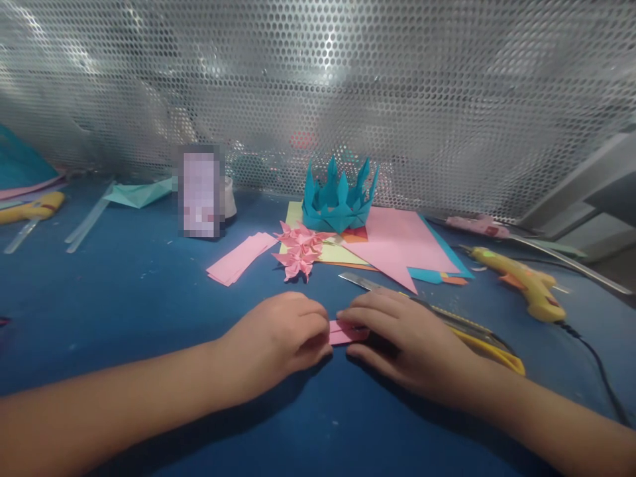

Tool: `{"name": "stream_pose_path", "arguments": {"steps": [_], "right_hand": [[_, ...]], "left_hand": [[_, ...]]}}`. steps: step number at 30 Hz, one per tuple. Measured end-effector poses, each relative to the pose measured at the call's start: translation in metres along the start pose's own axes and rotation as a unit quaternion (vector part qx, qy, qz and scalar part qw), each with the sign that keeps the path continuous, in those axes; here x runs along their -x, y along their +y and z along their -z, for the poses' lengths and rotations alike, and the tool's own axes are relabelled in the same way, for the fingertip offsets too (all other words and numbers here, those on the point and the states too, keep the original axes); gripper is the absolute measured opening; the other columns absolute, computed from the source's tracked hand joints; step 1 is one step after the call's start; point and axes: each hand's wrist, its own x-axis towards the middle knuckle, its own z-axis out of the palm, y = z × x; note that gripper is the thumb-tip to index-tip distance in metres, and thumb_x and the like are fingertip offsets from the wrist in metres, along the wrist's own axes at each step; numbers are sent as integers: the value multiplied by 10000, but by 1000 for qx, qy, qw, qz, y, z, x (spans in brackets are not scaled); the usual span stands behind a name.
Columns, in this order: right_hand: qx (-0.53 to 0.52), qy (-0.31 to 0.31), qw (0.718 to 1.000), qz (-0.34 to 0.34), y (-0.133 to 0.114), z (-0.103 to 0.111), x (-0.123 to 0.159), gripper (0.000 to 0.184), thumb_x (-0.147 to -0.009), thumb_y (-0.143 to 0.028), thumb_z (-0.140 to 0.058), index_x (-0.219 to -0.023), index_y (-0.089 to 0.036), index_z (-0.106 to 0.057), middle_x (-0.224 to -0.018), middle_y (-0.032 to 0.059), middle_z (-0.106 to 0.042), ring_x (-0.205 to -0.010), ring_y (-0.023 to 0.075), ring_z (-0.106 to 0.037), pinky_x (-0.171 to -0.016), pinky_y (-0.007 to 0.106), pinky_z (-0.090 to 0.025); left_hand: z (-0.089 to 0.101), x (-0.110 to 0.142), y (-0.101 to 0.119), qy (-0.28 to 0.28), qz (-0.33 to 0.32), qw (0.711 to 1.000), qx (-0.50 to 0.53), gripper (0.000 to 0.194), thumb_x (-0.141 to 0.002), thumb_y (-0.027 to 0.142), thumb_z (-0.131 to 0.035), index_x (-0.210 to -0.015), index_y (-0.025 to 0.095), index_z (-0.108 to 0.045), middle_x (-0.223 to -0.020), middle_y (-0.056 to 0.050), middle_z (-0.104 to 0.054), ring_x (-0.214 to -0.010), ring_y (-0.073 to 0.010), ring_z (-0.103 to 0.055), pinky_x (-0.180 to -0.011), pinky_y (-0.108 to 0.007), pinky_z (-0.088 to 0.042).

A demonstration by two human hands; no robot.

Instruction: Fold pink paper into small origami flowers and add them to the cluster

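From where I stand, both hands meet at the middle of the blue bench, over a small folded pink paper lying there between them. The left hand has its fingers curled in, pinching the paper's left end; the right hand arches over the other end, thumb and fingers parted, and I can't tell whether it grips or only rests. Under the right hand's side lies a knife, its blade pointing toward the bench's back left corner. Just beyond the hands sit some pink paper flowers, with a stack of pink strips near them on the left. Closer to the back edge, a blue paper crown stands on coloured sheets. One yellow glue gun lies toward the right edge, another glue gun toward the back left corner, near clear glue sticks and a folded green paper. A perforated metal screen rises behind the back edge.
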Motion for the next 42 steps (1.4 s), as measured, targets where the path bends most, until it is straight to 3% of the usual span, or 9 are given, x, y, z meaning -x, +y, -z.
{"name": "stream_pose_path", "arguments": {"steps": [4, 7, 12, 19, 24, 30, 34, 38, 42], "right_hand": [[-1, 4, 1000, -3, 6, -5, 1, 341, -832, -281, -589, -1157, -179, -556, -1028, 99, -661, -953, 215, -591, -822, 378, -489], [-18, 12, 1000, -14, 8, -7, 1, 282, -849, -207, -554, -1129, -185, -572, -1006, 92, -669, -928, 200, -604, -810, 365, -495], [-11, 63, 998, -3, 7, -7, -3, 210, -853, -136, -523, -1037, -177, -616, -898, 71, -698, -839, 176, -631, -737, 319, -514], [-95, 79, 989, -84, 3, -2, -5, 226, -843, -131, -516, -1029, -199, -624, -920, 44, -716, -817, 155, -667, -732, 279, -533], [-249, 97, 948, -172, 4, -5, -4, 388, -784, -236, -629, -1164, -208, -554, -1036, 65, -682, -863, 189, -673, -762, 323, -557], [-377, 97, 893, -226, 0, -7, -10, 301, -781, -185, -595, -1080, -192, -561, -915, 46, -668, -754, 157, -662, -669, 299, -569], [-400, 100, 880, -235, -5, -5, -12, 273, -762, -161, -603, -1027, -188, -544, -847, 19, -610, -662, 119, -615, -585, 256, -545], [-413, 101, 871, -247, -6, -4, -12, 245, -745, -147, -616, -970, -192, -529, -690, -42, -529, -597, 102, -580, -539, 222, -516], [-438, 95, 861, -241, -6, -5, -11, 192, -795, -156, -560, -977, -198, -515, -747, -9, -602, -675, 129, -639, -631, 267, -556]], "left_hand": [[-6, 0, -2, 35, -12, 999, -35, 207, -886, 165, -414, -827, 140, -611, -751, -42, -648, -682, -148, -549, -670, -280, -449], [-8, 1, -4, 56, 6, 998, -24, 174, -878, 160, -427, -931, 155, -593, -771, -29, -643, -695, -146, -549, -671, -274, -457], [-5, 1, -4, 55, -17, 998, 28, 215, -879, 93, -400, -929, 154, -601, -881, -51, -640, -822, -147, -558, -763, -276, -457], [2, -5, 2, 75, 73, 982, 156, 93, -809, 178, -566, -888, 156, -610, -868, -36, -626, -808, -134, -568, -741, -260, -465], [1, -10, 5, 100, 204, 944, 241, 65, -790, 168, -565, -782, 167, -629, -758, -3, -619, -689, -117, -554, -629, -237, -451], [-9, -12, 6, 105, 272, 840, 458, 138, -764, 223, -608, -851, 158, -522, -760, 5, -578, -671, -109, -574, -605, -239, -470], [-9, -13, 7, 98, 281, 843, 448, 239, -738, 233, -632, -940, 158, -528, -857, -26, -596, -730, -124, -582, -634, -257, -471], [-5, -13, 8, 51, 307, 855, 416, 164, -754, 295, -625, -756, 144, -561, -707, -6, -611, -622, -111, -557, -572, -246, -434], [-4, -14, 8, 54, 329, 805, 491, 162, -765, 274, -626, -751, 147, -527, -696, -15, -658, -649, -123, -623, -623, -266, -481]]}}
